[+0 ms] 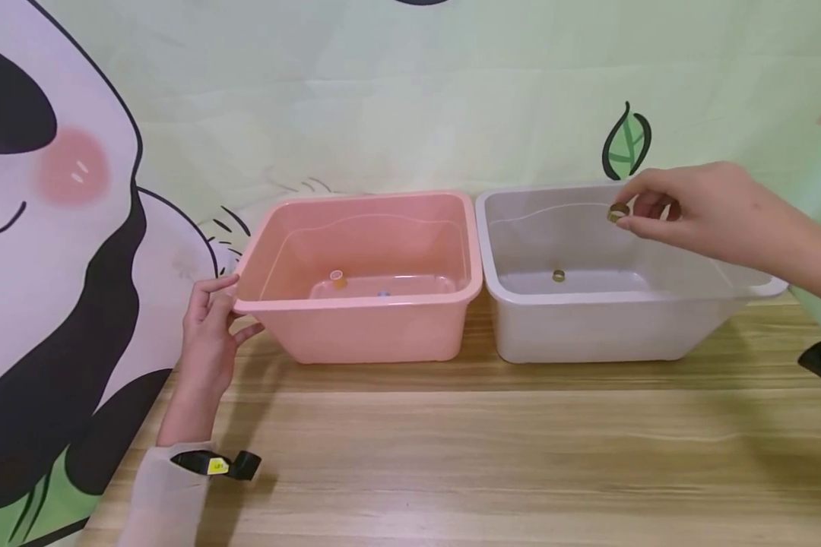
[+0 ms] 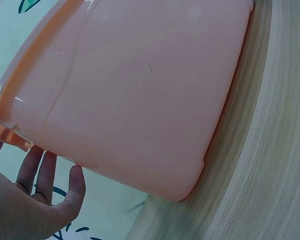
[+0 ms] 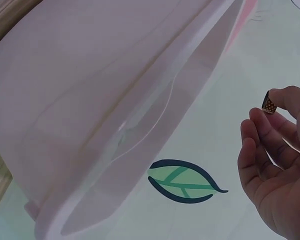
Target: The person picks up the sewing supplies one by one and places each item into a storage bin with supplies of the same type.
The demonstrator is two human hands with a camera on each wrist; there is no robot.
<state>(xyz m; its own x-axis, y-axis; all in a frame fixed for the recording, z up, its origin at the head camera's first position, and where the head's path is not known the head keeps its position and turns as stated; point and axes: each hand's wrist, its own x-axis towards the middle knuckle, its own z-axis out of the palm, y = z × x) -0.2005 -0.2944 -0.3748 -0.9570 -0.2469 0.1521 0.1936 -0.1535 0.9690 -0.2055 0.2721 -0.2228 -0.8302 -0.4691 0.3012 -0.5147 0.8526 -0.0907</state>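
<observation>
My right hand is above the grey basin. Between thumb and index finger it pinches a brass-coloured ring thimble; dimples show on its band in the right wrist view. A similar small ring lies on the grey basin's floor. My left hand holds the left end of the pink basin at its rim, fingers bent against the outer wall. Inside the pink basin are an orange, thimble-like piece with a pale end and a blue item, mostly hidden by the front rim.
Both basins stand side by side on a wood-grain table, their rims nearly touching. Behind them hangs a pale green cloth with a printed panda and leaf. Each wrist wears a black strap.
</observation>
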